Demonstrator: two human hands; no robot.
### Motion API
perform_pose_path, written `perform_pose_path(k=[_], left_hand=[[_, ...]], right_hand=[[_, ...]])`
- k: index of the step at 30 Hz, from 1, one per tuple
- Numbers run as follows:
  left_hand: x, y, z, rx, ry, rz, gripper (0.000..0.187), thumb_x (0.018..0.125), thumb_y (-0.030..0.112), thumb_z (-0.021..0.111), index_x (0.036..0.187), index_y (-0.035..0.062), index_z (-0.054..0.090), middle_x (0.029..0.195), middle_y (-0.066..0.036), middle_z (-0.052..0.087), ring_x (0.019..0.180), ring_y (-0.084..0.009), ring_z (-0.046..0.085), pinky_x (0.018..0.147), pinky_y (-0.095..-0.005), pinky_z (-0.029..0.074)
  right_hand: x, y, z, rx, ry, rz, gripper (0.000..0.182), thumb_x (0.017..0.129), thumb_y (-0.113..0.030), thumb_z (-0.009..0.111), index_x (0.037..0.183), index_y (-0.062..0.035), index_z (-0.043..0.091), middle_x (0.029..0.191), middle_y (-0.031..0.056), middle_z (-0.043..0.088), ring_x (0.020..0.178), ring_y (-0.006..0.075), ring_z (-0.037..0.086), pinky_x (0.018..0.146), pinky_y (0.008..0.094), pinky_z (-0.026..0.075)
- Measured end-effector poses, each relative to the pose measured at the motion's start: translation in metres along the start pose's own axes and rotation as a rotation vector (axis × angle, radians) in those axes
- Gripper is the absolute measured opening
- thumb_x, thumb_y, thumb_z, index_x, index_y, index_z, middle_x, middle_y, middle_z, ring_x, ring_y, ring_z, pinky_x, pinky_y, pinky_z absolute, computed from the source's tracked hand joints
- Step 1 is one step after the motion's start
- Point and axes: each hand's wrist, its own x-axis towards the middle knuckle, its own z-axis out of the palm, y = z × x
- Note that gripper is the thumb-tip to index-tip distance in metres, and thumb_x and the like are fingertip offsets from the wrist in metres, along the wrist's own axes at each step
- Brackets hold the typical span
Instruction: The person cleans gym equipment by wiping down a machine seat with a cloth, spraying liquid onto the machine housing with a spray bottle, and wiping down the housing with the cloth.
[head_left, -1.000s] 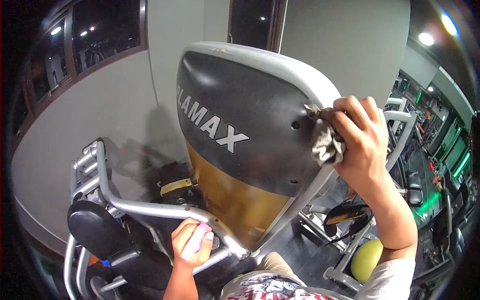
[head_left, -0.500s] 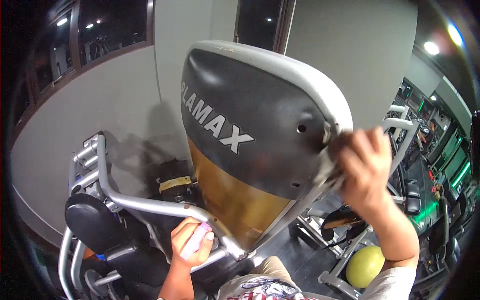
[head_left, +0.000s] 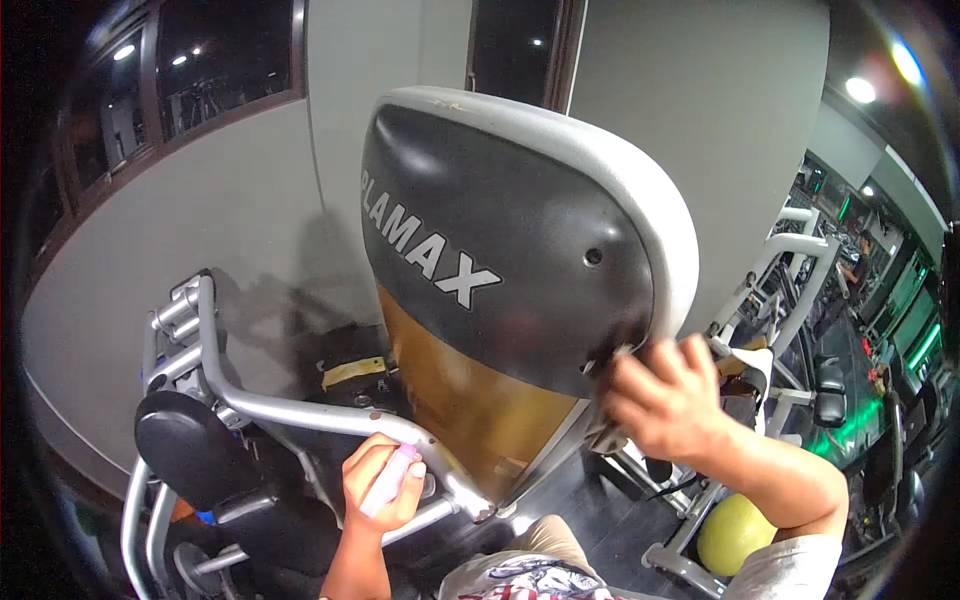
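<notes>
A large machine cover stands in front of me, dark grey above and gold below, with a silver rim and white lettering. My right hand is at the lower right edge of the dark panel, fingers curled around a dark greyish cloth that is partly hidden and blurred. Low in the middle, my left hand is closed around a small pale bottle with a pink top, held tilted close to the silver tube.
A silver tubular frame with a black pad stands on the left. At lower right a yellow-green ball rests by a metal frame. More gym machines line the right side. A grey wall rises behind the cover.
My right hand has moved down and left with the cloth, from the silver rim onto the panel's lower right edge. My left hand keeps its place with the bottle.
</notes>
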Motion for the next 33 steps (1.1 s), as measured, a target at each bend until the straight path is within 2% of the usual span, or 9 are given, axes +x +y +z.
perform_pose_path(k=[2,5,8,11,15,21,27,32,33], left_hand=[[-0.004,0.001,-0.001,-0.016,0.011,-0.05,0.011,0.089,0.005,0.067,0.085,-0.0052,0.064,0.071,-0.013,0.064,0.058,-0.0185,0.061,0.054,-0.0303,0.05],[-0.005,0.004,-0.003,-0.009,0.009,-0.08,0.005,0.081,-0.001,0.07,0.084,-0.0048,0.068,0.077,-0.014,0.067,0.067,-0.0298,0.065,0.061,-0.0373,0.053],[-0.002,0.009,0.001,0.006,0.016,-0.068,0.006,0.082,0.0,0.07,0.085,-0.0051,0.068,0.077,-0.014,0.067,0.068,-0.0299,0.065,0.062,-0.0375,0.054],[0.002,0.012,0.0,0.005,0.027,0.006,0.007,0.081,-0.001,0.07,0.086,-0.0053,0.068,0.078,-0.013,0.067,0.068,-0.0299,0.065,0.062,-0.0378,0.054],[0.002,0.013,-0.002,0.034,0.016,0.024,0.007,0.081,-0.002,0.07,0.086,-0.0054,0.068,0.078,-0.013,0.066,0.068,-0.0304,0.065,0.061,-0.038,0.053],[0.002,0.012,0.0,0.052,0.015,0.055,0.008,0.078,-0.004,0.07,0.086,-0.0053,0.068,0.078,-0.013,0.066,0.068,-0.0302,0.064,0.061,-0.0382,0.053],[0.002,0.012,-0.002,0.04,0.035,0.05,0.008,0.078,-0.004,0.069,0.085,-0.0051,0.068,0.078,-0.013,0.065,0.068,-0.0305,0.064,0.06,-0.0377,0.053],[0.006,0.008,-0.005,0.102,0.023,0.102,0.005,0.082,-0.003,0.07,0.085,-0.0041,0.066,0.078,-0.013,0.068,0.062,-0.024,0.064,0.059,-0.0349,0.052],[0.003,0.008,-0.004,0.041,0.034,0.013,0.006,0.081,-0.002,0.071,0.085,-0.0033,0.066,0.078,-0.013,0.068,0.064,-0.0256,0.065,0.06,-0.035,0.052]], right_hand=[[-0.007,-0.004,0.006,-0.001,-0.021,-0.114,0.021,0.07,-0.033,0.064,0.083,-0.0176,0.071,0.105,0.0009,0.062,0.086,0.0211,0.053,0.067,0.0413,0.038],[0.023,0.024,-0.018,-0.021,0.073,0.064,0.016,0.069,-0.028,0.068,0.081,-0.0175,0.07,0.103,-0.0003,0.062,0.086,0.0205,0.053,0.068,0.0418,0.038],[0.058,0.049,-0.031,-0.07,0.077,0.248,0.022,0.065,-0.028,0.07,0.082,-0.0146,0.069,0.104,0.0024,0.062,0.084,0.0214,0.054,0.066,0.0416,0.037],[0.049,0.024,-0.014,-0.064,0.153,0.073,0.022,0.065,-0.027,0.07,0.082,-0.0137,0.07,0.104,0.0015,0.063,0.084,0.0223,0.056,0.065,0.0424,0.038],[0.042,-0.002,0.0,-0.031,0.002,-0.119,0.022,0.067,-0.029,0.069,0.083,-0.0135,0.073,0.104,0.0009,0.062,0.094,0.0225,0.055,0.071,0.0442,0.043],[0.116,0.048,-0.022,0.082,-0.074,0.285,0.02,0.072,-0.021,0.069,0.09,-0.0125,0.072,0.1,0.0043,0.056,0.102,0.0275,0.053,0.082,0.0449,0.044],[0.087,-0.04,0.028,0.073,-0.242,-0.153,0.022,0.078,-0.031,0.065,0.083,-0.0141,0.077,0.093,-0.0016,0.06,0.107,0.0234,0.051,0.087,0.0489,0.043],[0.147,0.02,0.003,-0.083,-0.144,0.1,0.017,0.081,-0.02,0.061,0.085,-0.01,0.075,0.102,0.0037,0.063,0.109,0.0277,0.054,0.09,0.0488,0.045],[0.153,0.044,0.009,-0.136,0.092,0.095,0.017,0.083,-0.017,0.059,0.085,-0.0083,0.074,0.1,0.0079,0.065,0.104,0.0296,0.057,0.088,0.0488,0.048]])
